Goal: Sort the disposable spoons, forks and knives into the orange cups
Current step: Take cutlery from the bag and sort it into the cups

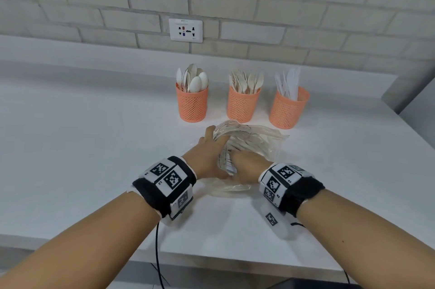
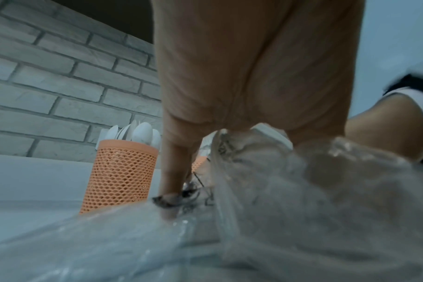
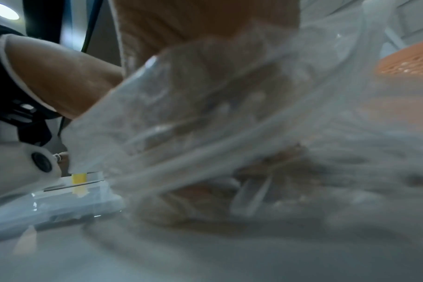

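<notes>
Three orange mesh cups stand in a row on the white counter: the left cup (image 1: pixel 193 106) (image 2: pixel 121 175) holds spoons, the middle cup (image 1: pixel 243 106) forks, the right cup (image 1: pixel 288 111) (image 3: pixel 408 63) knives. In front of them lies a clear plastic bag (image 1: pixel 256 140) (image 2: pixel 302 190) (image 3: pixel 254 95) with pale cutlery (image 1: pixel 242 145) inside. My left hand (image 1: pixel 213 140) (image 2: pixel 242 76) grips the rim of the bag's mouth and holds it up. My right hand (image 1: pixel 242 161) reaches into the bag; through the blurred plastic its fingers (image 3: pixel 278 162) look curled round a few white pieces.
A grey brick wall with a white socket (image 1: pixel 186 30) stands behind the cups. The counter (image 1: pixel 70 147) ends on the right past the knife cup and in front below my forearms. A black cable (image 1: pixel 157 253) hangs from my left wrist.
</notes>
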